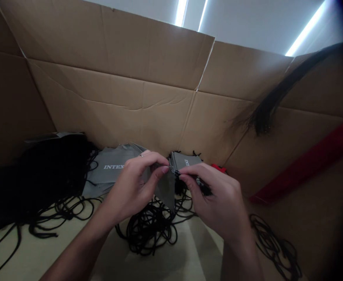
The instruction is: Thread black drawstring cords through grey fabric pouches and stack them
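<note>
Between the thumb and forefinger of my left hand (pixel 140 177) is the top edge of a grey printed-type sheet or pouch (pixel 167 191), which hangs down at a slant. My right hand (pixel 209 191) pinches the end of a thin black cord (pixel 176 172) right at that edge. A small shiny bit shows where the fingertips almost meet; whether the cord passes through the sheet I cannot tell. Under both hands lies a tangle of black cords (pixel 150 230). Behind my left hand is a pile of grey pieces (pixel 109 166) lettered "INTEX".
Another stack of grey pieces (pixel 189 159) stands behind the fingertips, beside a red object (pixel 219 168). A large black heap (pixel 39 175) lies at left. More black cord (pixel 273 246) lies at right. Cardboard walls (pixel 115 78) enclose the pale surface (pixel 124 265); a red strip (pixel 306 164) slants at right.
</note>
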The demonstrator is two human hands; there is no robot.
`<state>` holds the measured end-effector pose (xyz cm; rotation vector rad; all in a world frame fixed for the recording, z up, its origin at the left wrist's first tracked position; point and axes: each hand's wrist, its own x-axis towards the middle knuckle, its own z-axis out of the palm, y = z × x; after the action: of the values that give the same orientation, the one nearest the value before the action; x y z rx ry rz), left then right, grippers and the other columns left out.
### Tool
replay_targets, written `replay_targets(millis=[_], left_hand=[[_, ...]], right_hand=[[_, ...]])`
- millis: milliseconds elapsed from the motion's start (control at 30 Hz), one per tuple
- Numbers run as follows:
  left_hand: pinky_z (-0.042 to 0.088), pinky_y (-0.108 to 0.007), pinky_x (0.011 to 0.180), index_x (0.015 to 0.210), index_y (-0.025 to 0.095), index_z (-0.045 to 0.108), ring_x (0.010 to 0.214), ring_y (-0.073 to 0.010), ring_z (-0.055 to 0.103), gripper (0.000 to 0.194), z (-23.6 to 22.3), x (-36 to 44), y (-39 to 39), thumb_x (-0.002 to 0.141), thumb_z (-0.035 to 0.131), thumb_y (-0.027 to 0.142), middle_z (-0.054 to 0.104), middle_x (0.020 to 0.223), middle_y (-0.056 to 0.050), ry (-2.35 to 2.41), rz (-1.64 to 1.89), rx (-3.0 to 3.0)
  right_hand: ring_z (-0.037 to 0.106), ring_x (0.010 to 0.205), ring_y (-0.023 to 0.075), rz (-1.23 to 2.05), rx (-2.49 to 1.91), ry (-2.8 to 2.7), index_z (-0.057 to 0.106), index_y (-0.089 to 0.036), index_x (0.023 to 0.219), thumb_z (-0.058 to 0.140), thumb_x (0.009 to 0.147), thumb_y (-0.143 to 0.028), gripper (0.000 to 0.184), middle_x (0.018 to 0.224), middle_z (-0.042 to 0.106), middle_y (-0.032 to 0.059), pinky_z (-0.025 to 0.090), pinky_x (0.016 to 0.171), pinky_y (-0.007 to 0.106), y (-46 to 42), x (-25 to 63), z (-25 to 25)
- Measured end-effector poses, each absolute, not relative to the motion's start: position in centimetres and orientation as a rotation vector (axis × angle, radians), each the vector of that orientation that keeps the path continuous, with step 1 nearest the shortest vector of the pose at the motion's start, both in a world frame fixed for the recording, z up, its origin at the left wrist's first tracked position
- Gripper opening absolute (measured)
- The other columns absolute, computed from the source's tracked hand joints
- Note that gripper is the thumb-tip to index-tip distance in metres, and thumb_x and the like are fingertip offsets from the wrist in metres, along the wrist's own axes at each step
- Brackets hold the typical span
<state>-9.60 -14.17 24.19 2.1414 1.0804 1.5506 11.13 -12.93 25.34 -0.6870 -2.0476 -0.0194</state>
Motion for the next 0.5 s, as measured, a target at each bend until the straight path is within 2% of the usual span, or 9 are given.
replay_targets(millis=[500], left_hand=[[0.048,-0.028,0.074,0.094,0.019,0.071,0.08,-0.0146,0.063,0.013,24.05,-9.5,-14.08,0.103,0.062,0.019,0.07,0.086,-0.001,1.113,1.578,2.166]], right_hand=[[0.071,0.079,0.0142,-0.018,-0.741,-2.06,0.071,-0.021,0.097,0.063,0.1,-0.012,0.012,0.089,0.077,0.001,0.054,0.074,0.028,-12.98,10.76,25.31]])
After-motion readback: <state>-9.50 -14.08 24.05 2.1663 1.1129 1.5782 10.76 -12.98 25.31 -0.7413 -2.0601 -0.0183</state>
